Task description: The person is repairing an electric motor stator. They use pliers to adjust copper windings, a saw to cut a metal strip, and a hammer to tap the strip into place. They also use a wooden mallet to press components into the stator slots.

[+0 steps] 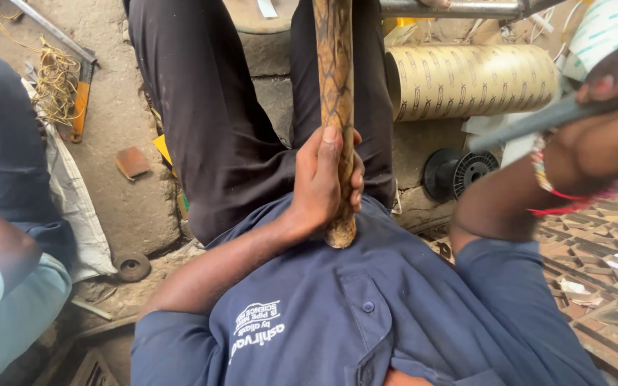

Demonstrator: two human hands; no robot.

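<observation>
Wooden handle [335,86] | left hand [323,182] wrapped tight around it | right hand [609,136] clasping grey rod [538,118]

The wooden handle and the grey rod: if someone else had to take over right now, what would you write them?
Left hand: wrapped around the wooden handle, near its lower end, which sits against the navy shirt.
Right hand: raised at the right, gripping the grey metal rod, which slants across the picture.
Nearby: a yellow patterned roll lies behind the handle, a black spool sits below it, and a metal pipe runs along the top.
Done or left: cannot tell; the handle's top end is out of view.
</observation>
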